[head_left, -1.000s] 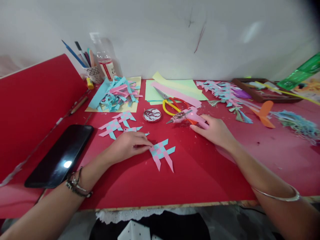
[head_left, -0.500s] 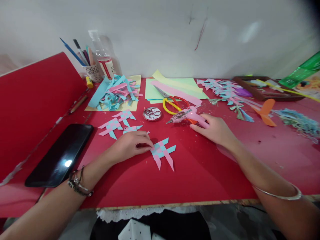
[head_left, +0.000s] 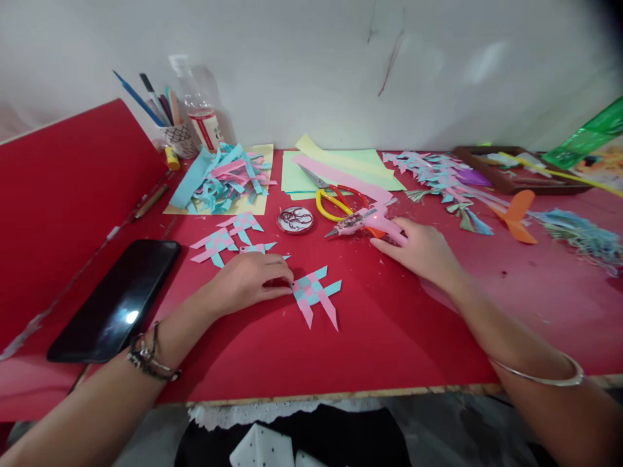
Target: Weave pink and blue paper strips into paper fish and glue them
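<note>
A woven paper fish (head_left: 315, 290) in pink and light blue strips lies flat on the red table, its pointed ends toward the right. My left hand (head_left: 253, 277) is closed in a pinch at the fish's left corner; a tiny dark spot shows by the fingertips. Around the handle of a pink hot glue gun (head_left: 374, 220), my right hand (head_left: 421, 250) is closed, and the nozzle points left. Similar woven fish (head_left: 217, 242) sit beyond my left hand, one partly covered by it.
Yellow-and-red scissors (head_left: 335, 202) and a round lid with dark thread (head_left: 296, 220) are behind the glue gun. Cut paper strips (head_left: 228, 178) are heaped at the back left. A black phone (head_left: 117, 298) lies left; a brown tray (head_left: 516, 178) and hanging strings of fish (head_left: 433, 172) are right.
Both hands stay almost where they were, with the left fingertips drawn very slightly toward the fish's left edge. The glue gun and fish hardly move; the whole view shifts a little.
</note>
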A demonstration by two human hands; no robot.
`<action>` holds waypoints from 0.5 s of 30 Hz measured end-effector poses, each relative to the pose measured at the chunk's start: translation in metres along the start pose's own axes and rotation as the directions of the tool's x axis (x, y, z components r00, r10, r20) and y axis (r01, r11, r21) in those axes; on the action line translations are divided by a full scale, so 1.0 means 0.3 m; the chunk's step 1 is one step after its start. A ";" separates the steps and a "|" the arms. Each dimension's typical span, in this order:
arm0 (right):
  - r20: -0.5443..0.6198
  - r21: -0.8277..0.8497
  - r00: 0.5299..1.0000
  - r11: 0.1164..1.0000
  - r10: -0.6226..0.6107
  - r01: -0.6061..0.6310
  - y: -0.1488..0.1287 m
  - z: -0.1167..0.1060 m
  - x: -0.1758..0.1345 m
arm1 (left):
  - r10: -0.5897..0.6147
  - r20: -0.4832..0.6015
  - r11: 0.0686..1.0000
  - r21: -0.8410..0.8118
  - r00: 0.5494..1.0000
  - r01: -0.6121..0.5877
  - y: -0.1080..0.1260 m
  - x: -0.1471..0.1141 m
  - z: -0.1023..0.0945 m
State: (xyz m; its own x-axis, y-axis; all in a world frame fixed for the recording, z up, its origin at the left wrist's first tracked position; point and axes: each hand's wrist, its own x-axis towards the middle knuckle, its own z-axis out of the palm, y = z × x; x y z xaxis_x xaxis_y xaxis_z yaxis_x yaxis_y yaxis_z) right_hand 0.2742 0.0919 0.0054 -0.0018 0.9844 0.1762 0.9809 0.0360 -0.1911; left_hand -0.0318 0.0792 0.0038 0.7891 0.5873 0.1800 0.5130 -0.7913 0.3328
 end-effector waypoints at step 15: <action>0.175 0.387 0.739 0.736 -0.650 0.555 -0.145 -0.044 -0.092 | 0.106 -0.052 0.994 0.016 0.993 -0.106 0.003 0.001 0.002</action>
State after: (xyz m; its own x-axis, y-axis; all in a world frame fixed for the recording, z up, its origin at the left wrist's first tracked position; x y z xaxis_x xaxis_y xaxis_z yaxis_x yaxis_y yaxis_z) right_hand 0.2343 0.0609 0.0217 -0.6732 0.7345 0.0852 0.6455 0.6400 -0.4169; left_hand -0.0310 0.0785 0.0037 0.8207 0.5078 0.2620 0.4319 -0.8515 0.2974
